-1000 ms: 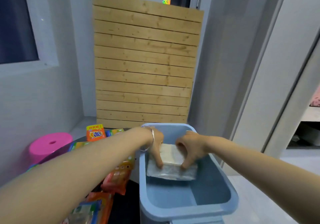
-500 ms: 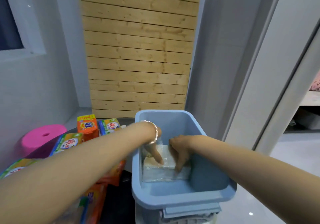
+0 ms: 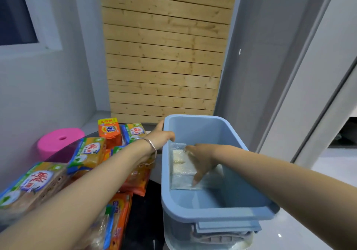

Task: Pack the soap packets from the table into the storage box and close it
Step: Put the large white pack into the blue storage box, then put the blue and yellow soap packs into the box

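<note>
A blue plastic storage box (image 3: 216, 214) stands open at the right of a dark table. Inside it, against the left wall, lies a clear-wrapped pack of white soap (image 3: 180, 167). My right hand (image 3: 201, 159) is down in the box, fingers spread and pressing on that pack. My left hand (image 3: 161, 136) rests over the box's left rim near the far corner, fingers curled on the edge. Several colourful soap packets lie on the table to the left: an orange Tide packet (image 3: 110, 130), a green-and-yellow packet (image 3: 87, 154) and orange packets (image 3: 119, 218) near me.
A pink round stool (image 3: 59, 141) sits behind the table at the left. A wooden slat panel (image 3: 164, 56) leans on the wall behind the box. A folded blue lid or frame (image 3: 226, 228) hangs at the box's near end. White floor lies to the right.
My left hand has come off the white soap pack and moved to the box's left rim. My right hand stays on the pack, now lower in the box. The camera tilted down.
</note>
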`<state>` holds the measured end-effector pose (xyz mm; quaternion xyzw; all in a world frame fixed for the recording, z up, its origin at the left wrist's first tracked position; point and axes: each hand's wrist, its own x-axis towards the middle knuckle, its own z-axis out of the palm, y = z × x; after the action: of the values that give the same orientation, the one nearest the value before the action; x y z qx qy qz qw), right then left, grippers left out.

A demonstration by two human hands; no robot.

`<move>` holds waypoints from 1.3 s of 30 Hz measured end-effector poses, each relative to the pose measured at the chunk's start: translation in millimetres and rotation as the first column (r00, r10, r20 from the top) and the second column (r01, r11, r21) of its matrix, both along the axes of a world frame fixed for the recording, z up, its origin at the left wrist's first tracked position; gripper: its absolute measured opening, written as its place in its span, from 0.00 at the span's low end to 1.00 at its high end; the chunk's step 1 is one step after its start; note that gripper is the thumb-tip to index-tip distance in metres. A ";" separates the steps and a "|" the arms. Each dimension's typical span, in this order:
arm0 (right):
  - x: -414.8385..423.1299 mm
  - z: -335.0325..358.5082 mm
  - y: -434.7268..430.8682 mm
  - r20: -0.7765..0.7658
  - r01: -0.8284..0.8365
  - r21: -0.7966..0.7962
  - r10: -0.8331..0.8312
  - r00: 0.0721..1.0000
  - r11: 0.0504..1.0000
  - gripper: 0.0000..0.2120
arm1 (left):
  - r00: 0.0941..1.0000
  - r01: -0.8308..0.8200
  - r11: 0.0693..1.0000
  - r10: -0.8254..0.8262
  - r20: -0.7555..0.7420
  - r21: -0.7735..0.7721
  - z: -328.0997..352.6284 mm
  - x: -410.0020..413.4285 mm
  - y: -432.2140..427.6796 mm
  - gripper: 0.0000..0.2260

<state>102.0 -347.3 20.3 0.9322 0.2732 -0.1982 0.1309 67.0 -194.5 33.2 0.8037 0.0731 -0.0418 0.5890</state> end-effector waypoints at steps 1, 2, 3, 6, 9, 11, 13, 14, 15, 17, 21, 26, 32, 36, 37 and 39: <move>1.1 1.6 2.4 0.010 -0.011 -0.011 0.011 1.000 1.000 0.54 | 1.000 0.004 1.000 -0.004 -0.003 -0.004 1.7 -1.5 0.3 0.29; 1.6 4.1 4.3 0.022 -0.024 -0.021 0.025 0.999 0.999 0.52 | 1.000 0.011 1.000 -0.011 -0.008 -0.001 2.3 -1.7 1.2 0.29; 2.6 5.4 6.0 0.034 -0.034 -0.021 0.035 0.999 0.999 0.51 | 1.000 0.012 1.000 -0.012 -0.008 0.000 2.4 -1.6 1.9 0.29; 8.0 3.2 5.0 0.029 -0.002 0.026 0.001 1.000 1.000 0.51 | 1.000 0.000 1.000 0.000 -0.009 -0.018 3.3 -2.6 1.1 0.28; 10.7 5.3 -1.3 -0.012 0.068 0.097 -0.067 0.998 0.993 0.54 | 1.000 -0.025 0.996 0.026 0.007 -0.082 -1.2 -2.9 4.5 0.28; 8.1 16.8 -7.1 -0.053 0.116 0.210 -0.107 0.993 0.971 0.53 | 0.999 -0.036 0.997 0.037 0.012 -0.066 -3.3 -7.4 8.8 0.29; -1.5 35.1 -12.6 -0.102 0.155 0.349 -0.127 0.987 0.924 0.50 | 0.999 -0.041 0.998 0.041 0.006 -0.040 -5.0 -14.7 14.9 0.34; -7.8 44.3 -14.9 -0.126 0.172 0.423 -0.130 0.983 0.889 0.48 | 0.999 -0.043 0.998 0.043 0.000 -0.040 -6.0 -18.7 18.0 0.35; -15.0 52.8 -16.3 -0.141 0.182 0.499 -0.128 0.982 0.847 0.46 | 0.999 -0.034 0.998 0.034 0.000 -0.054 -6.3 -23.6 21.0 0.34; -32.9 66.3 -13.3 -0.137 0.169 0.641 -0.106 0.985 0.749 0.39 | 1.000 -0.016 0.995 0.015 -0.007 -0.102 -6.8 -34.7 32.0 0.30; -72.7 80.4 17.9 -0.200 0.186 0.819 -0.035 0.979 0.543 0.31 | 0.997 -0.016 1.000 0.017 0.071 -0.006 -9.1 -67.7 75.3 0.24; -107.3 73.6 84.1 -0.354 0.308 0.848 0.029 0.935 0.431 0.31 | 0.991 -0.034 0.955 -0.007 0.136 0.294 -15.0 -118.6 150.8 0.31; -128.8 36.0 153.9 -0.411 0.330 0.754 0.015 0.912 0.567 0.32 | 0.986 -0.163 0.862 0.164 0.040 0.480 -44.3 -159.3 226.3 0.30; -136.7 19.8 176.6 -0.483 0.396 0.700 -0.014 0.875 0.594 0.33 | 0.964 -0.212 0.865 0.262 -0.049 0.454 -57.5 -164.0 234.8 0.16; -137.6 16.9 179.1 -0.492 0.405 0.689 -0.022 0.870 0.600 0.33 | 0.952 -0.242 0.857 0.301 -0.061 0.456 -61.1 -162.3 233.7 0.18; -140.0 12.5 184.5 -0.502 0.417 0.679 -0.033 0.864 0.604 0.32 | 0.933 -0.289 0.847 0.353 -0.067 0.445 -65.6 -160.7 234.8 0.21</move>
<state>-38.0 -162.8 32.7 0.8543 0.2297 -0.2830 -0.3705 -93.7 40.3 -32.4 0.8843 0.2569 0.0158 0.3896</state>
